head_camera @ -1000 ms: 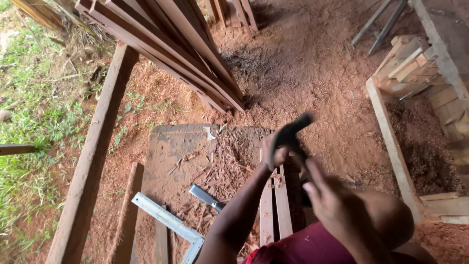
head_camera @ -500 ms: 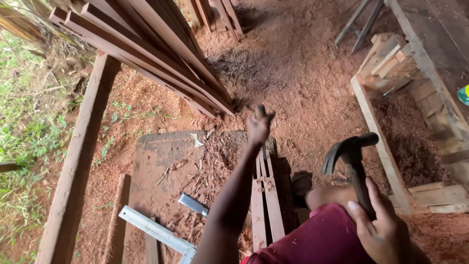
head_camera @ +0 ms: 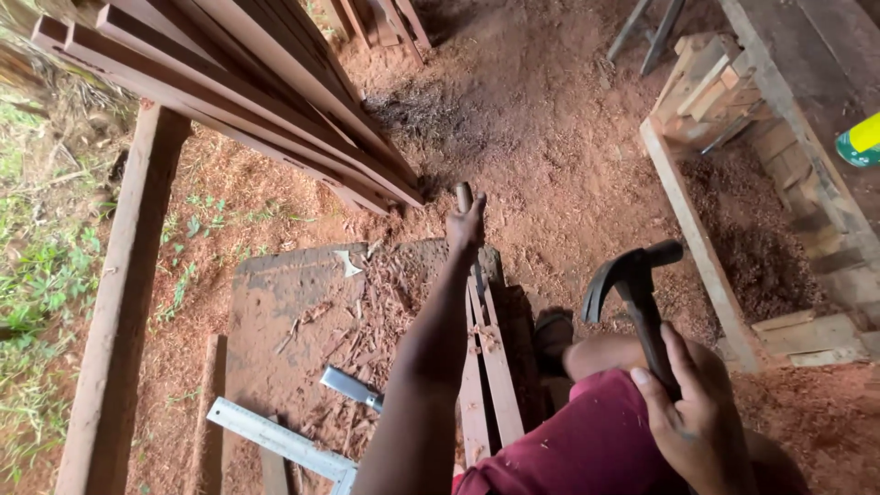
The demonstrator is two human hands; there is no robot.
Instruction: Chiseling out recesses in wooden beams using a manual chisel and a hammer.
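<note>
Right hand (head_camera: 701, 426) keeps a clenched grip low on the head-heavy, rigid claw hammer (head_camera: 637, 298), while beyond it the left hand (head_camera: 466, 220) pinches a small peg (head_camera: 464, 195) atop the stiff wooden slats (head_camera: 486, 367).

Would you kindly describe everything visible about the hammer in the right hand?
The hammer is a dark claw hammer, its metal-looking head curved, the claw arching left and the face pointing right. Its dark handle runs down into the right hand, which grips the lower end. It is held raised, nearly upright, above the person's knee, touching nothing else.
</note>
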